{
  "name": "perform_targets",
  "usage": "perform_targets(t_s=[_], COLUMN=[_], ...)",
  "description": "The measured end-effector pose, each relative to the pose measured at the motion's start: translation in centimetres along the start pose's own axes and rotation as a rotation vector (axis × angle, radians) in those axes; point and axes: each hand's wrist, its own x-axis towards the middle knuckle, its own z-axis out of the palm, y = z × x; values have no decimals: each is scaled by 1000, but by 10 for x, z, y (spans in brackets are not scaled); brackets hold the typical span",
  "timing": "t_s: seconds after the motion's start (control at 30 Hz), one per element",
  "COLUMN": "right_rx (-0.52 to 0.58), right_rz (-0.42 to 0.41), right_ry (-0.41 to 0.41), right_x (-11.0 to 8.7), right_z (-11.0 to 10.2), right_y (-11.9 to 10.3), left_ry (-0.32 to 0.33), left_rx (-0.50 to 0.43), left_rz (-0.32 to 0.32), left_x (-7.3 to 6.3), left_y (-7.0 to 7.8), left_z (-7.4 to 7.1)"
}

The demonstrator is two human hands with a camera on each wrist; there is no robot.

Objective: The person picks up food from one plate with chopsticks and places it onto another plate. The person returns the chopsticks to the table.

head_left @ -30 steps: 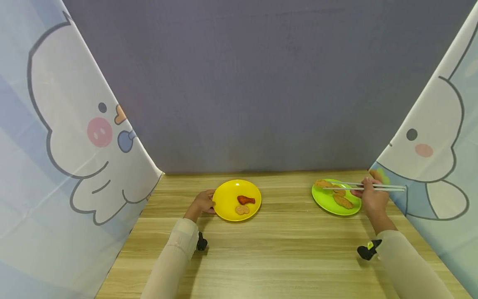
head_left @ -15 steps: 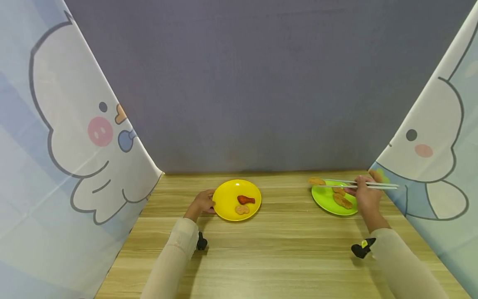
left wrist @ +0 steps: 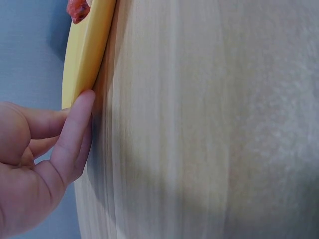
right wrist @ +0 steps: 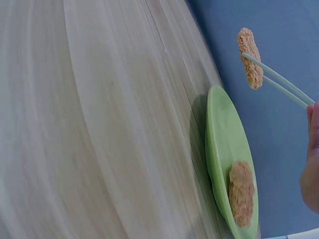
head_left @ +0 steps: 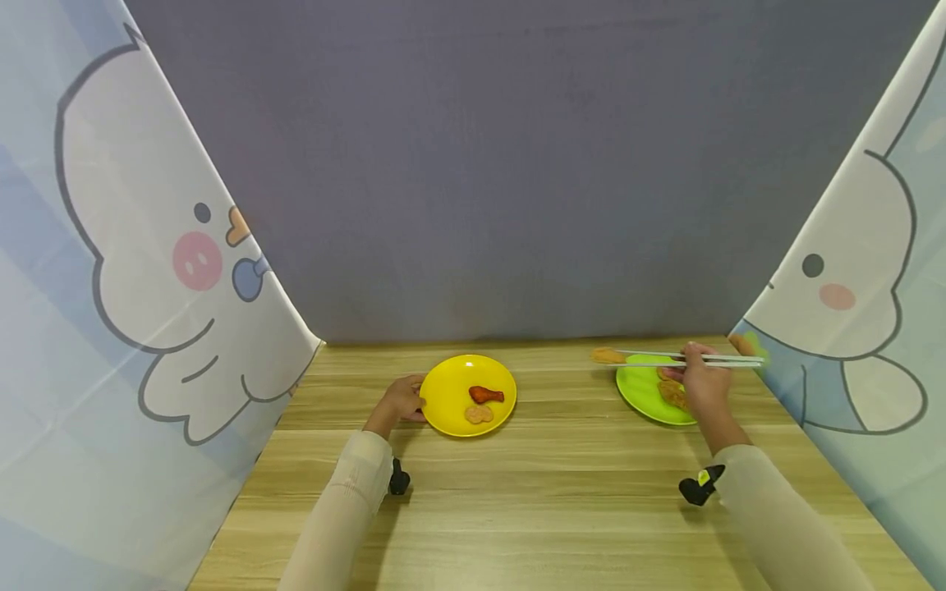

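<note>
1. Right hand (head_left: 705, 386): its grip is curling round the chopsticks (right wrist: 281, 80), whose tips are pinching a breaded piece (right wrist: 250, 59) from opposite faces.
2. The breaded piece is hanging in the air, just past the left rim of the green plate (head_left: 639, 396) in the head view; more breaded food (right wrist: 241, 194) is lying on that plate.
3. Left hand (head_left: 402, 398): its grip is pinching the left rim of the yellow plate (head_left: 446, 394), which is resting on the table (head_left: 517, 509), bearing a drumstick (head_left: 486, 395) and a nugget (head_left: 479, 414).
4. Judgement: even tip pressure is probably mattering most; oversqueezing could be twisting the piece loose. Smooth, level handling is likely suiting it.
</note>
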Motion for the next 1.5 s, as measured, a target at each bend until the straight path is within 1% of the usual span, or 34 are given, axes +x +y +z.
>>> perform_targets(t_s=[0.1,0.33,0.47,0.67,0.8,1.07,1.27,1.5], right_rx=[-11,27,2,42,45,7,17,12], right_rz=[4,-11,-10,-30,-40,-61,-82,-91], right_ry=[-6,-22,-46,-62,-76,-99,-127,-117], right_x=[-1,-5,-6,-10,-13,-20,-23,-25], right_z=[7,25,32,47,56,68,76,88], right_y=[4,14,19,26,29,33,39,46], left_ry=[-9,-4,-5,-5,-5,-4,-8,2], left_rx=[1,11,5,4,17,8,-15,-10], left_rz=[-3,-6,-6,5,9,6,-11,-9], left_x=[-1,1,2,1,2,3,-1,-2], left_y=[0,-1,-1,0,-1,-2,1,4], left_z=[0,0,0,-1,-1,0,-1,-1])
